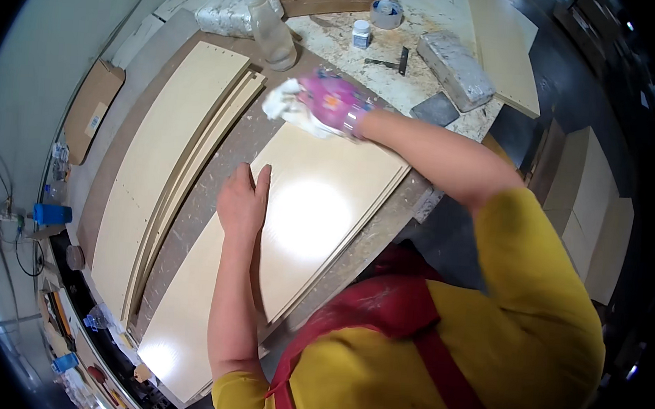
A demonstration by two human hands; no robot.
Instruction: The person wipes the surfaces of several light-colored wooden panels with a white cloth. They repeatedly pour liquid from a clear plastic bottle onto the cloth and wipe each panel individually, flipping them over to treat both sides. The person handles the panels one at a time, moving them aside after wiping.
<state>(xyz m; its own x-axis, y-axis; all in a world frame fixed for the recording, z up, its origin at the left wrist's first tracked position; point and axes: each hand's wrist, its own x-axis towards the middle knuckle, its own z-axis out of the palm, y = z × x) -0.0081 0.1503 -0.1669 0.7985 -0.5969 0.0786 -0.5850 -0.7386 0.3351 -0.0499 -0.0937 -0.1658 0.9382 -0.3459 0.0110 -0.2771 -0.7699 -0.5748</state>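
A long pale wooden panel (360,172) with a glossy face lies in front of me, on top of at least one other panel. My bare left hand (242,201) rests on its left edge, fingers stretched out and holding nothing. My right hand (334,102), in a purple flowered glove, is closed around a white cloth (283,104) at the panel's far end. Part of the cloth is hidden under the glove and slightly blurred. Left of my left hand lies a second stack of pale panels (165,151), with small holes along its top board.
Past my right hand stand a clear bottle (271,37), a small white jar (361,34) and a blue tape roll (386,15). A black-headed tool (403,61), a wrapped block (455,70) and a dark square pad (435,109) lie farther right. Cardboard boxes (582,199) stand beyond the table.
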